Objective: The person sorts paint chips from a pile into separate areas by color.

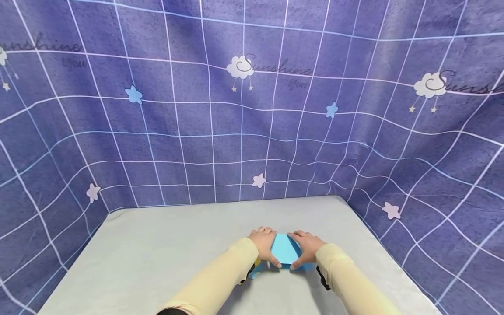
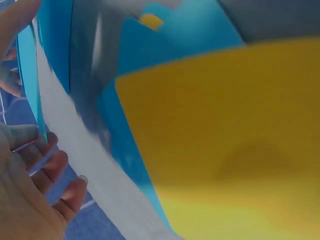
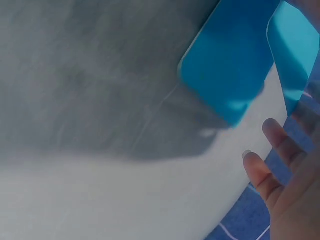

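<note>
A light-blue folded card-like piece (image 1: 284, 248) is between my two hands over the right front part of the table. My left hand (image 1: 263, 243) grips its left edge, thumb on the near side and fingers toward the far side. Along the right edge, my right hand (image 1: 309, 245) holds it in the same way. Lower flat blue flaps (image 3: 225, 65) spread out below, close over the tabletop. A smooth yellow panel (image 2: 240, 130) with blue around it fills much of the left wrist view, by my left wrist. What supports the piece underneath is hidden.
The table has a pale grey cover (image 1: 157, 253). Purple-blue curtains (image 1: 189, 113) with a line grid, stars and clouds hang behind it and on both sides. Dark straps (image 1: 323, 279) show under the cream sleeves (image 1: 350, 280).
</note>
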Available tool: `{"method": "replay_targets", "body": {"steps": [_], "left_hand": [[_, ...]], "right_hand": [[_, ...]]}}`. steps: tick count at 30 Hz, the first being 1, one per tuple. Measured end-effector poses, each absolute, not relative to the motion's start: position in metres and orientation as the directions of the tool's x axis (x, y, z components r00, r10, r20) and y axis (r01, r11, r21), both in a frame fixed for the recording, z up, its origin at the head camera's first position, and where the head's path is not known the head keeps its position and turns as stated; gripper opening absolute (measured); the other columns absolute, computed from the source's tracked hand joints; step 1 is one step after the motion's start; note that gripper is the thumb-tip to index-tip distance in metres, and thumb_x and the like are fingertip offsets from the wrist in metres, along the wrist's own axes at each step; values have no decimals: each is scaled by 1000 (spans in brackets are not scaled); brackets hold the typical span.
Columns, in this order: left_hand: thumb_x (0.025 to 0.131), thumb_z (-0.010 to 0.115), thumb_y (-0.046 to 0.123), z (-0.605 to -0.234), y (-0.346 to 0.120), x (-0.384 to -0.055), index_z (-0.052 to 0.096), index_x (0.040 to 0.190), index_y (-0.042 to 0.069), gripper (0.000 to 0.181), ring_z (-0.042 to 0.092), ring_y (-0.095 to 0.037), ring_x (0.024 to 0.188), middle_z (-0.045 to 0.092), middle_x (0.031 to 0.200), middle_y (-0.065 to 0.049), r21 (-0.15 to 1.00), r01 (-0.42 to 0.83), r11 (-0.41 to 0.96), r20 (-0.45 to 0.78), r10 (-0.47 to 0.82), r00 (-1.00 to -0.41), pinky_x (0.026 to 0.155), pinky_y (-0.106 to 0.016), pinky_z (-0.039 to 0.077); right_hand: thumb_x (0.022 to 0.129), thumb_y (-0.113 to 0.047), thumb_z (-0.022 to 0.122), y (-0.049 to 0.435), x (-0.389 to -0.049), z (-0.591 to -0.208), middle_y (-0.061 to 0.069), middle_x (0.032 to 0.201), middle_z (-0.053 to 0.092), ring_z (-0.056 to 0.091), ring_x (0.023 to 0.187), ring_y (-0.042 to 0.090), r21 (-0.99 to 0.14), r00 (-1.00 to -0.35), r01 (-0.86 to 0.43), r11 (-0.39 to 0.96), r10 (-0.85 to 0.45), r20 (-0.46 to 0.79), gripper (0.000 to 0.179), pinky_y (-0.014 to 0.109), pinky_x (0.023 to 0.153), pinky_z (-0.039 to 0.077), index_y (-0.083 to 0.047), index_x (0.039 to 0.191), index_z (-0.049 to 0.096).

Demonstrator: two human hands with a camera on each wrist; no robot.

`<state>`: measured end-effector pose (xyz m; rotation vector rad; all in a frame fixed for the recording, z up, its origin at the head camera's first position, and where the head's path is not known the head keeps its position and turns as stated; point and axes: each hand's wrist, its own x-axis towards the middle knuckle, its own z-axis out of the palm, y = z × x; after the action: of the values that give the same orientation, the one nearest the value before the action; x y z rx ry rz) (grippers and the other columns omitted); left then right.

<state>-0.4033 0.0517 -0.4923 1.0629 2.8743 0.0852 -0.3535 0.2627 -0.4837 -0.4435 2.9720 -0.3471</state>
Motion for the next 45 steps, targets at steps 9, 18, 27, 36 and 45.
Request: {"method": "replay_targets", "body": {"steps": [9, 18, 27, 36, 45], "left_hand": [[72, 80, 75, -510, 59, -402, 52, 149, 13, 103, 50, -22, 125, 56, 140, -4, 30, 641, 767, -73, 641, -764, 108, -46, 41], [73, 84, 68, -481, 49, -367, 59, 142, 16, 90, 51, -17, 118, 60, 128, 1, 2, 612, 791, -127, 607, -785, 108, -42, 41], [76, 79, 71, -495, 49, -372, 58, 144, 15, 90, 52, -18, 123, 60, 133, 0, 28, 606, 795, -136, 604, -785, 106, -43, 42], [106, 52, 45, -491, 26, -422, 53, 149, 10, 56, 41, -31, 144, 50, 153, -11, 171, 545, 821, -79, 563, -823, 116, -55, 32], [80, 83, 53, -478, -6, -427, 62, 140, 23, 70, 51, -21, 127, 60, 132, 2, -11, 581, 814, -234, 563, -793, 111, -48, 39]], "right_hand": [[67, -50, 95, 266, -354, -496, 13, 147, 52, 51, 131, 39, -201, -953, -263, 944, -286, -98, 102, 63, 103, 42, -8, 150, 52], [68, -49, 94, 256, -352, -513, 14, 143, 55, 52, 129, 40, -155, -944, -289, 945, -308, -117, 95, 65, 102, 42, -9, 145, 56], [65, -51, 95, 256, -354, -520, 13, 143, 55, 52, 128, 41, -153, -945, -282, 947, -302, -128, 98, 70, 102, 38, -11, 145, 57], [69, -55, 90, 249, -357, -507, 14, 142, 54, 53, 126, 42, -144, -942, -313, 939, -326, -76, 95, 68, 100, 41, -12, 146, 57], [74, -58, 86, 217, -367, -497, 13, 143, 54, 51, 131, 39, -145, -914, -380, 914, -395, -92, 92, 64, 104, 41, -11, 147, 56]]}}
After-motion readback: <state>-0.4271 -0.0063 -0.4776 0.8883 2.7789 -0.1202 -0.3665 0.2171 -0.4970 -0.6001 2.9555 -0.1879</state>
